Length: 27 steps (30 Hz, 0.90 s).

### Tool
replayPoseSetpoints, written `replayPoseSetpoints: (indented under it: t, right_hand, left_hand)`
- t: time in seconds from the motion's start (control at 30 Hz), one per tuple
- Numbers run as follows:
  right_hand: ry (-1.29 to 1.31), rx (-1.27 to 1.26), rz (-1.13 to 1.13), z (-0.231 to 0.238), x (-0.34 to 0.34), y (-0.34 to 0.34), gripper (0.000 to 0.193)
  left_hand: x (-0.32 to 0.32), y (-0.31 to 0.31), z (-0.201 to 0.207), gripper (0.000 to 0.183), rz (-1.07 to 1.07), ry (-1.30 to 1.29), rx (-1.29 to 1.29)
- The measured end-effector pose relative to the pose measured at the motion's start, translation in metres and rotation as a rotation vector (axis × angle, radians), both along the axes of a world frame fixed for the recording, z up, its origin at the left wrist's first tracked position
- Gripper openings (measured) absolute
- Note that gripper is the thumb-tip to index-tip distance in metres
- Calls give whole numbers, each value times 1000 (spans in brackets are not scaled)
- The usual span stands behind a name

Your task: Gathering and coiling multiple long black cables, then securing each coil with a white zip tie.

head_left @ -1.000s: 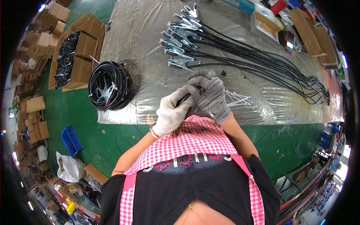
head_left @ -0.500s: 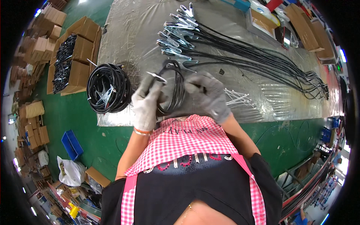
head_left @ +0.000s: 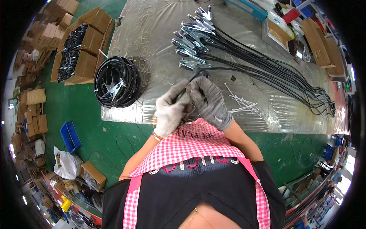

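Our left grip and right grip pinch a black cable between them, seemingly to steady it; white ties lie near rightward, apparently for easy reach; coiled cables sit leftward on our tabletop.

The clamps look shiny metal — cables, smooth plastic.

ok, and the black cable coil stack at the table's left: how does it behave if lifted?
The coil stack is probably heavy for its size: many turns packed close. Likely flexible, sagging if gripped on one side, since the cable bends into loops. The metal clamp lying across its middle might shift or snag.
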State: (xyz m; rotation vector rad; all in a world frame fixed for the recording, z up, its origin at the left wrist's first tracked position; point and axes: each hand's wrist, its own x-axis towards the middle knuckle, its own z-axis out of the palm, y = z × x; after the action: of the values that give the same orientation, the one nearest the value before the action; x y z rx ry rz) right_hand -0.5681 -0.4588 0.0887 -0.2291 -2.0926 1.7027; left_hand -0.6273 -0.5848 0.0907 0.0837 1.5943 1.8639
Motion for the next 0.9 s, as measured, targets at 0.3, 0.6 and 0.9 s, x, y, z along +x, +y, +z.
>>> replayPoseSetpoints:
  t: [0.3, 0.6, 0.9]
  right_hand:
    - [-310, -39, 86, -18, 23, 37, 14]
    - [19, -516, 143, -11, 14, 13, 12]
    - [-477, -178, 310, -58, 13, -24, 35]
  left_hand:
    - [-18, 9, 16, 52, -335, 134, -103]
    - [-12, 11, 53, 46, -113, 91, 18]
    - [-62, -57, 57, 36, 226, 70, 597]
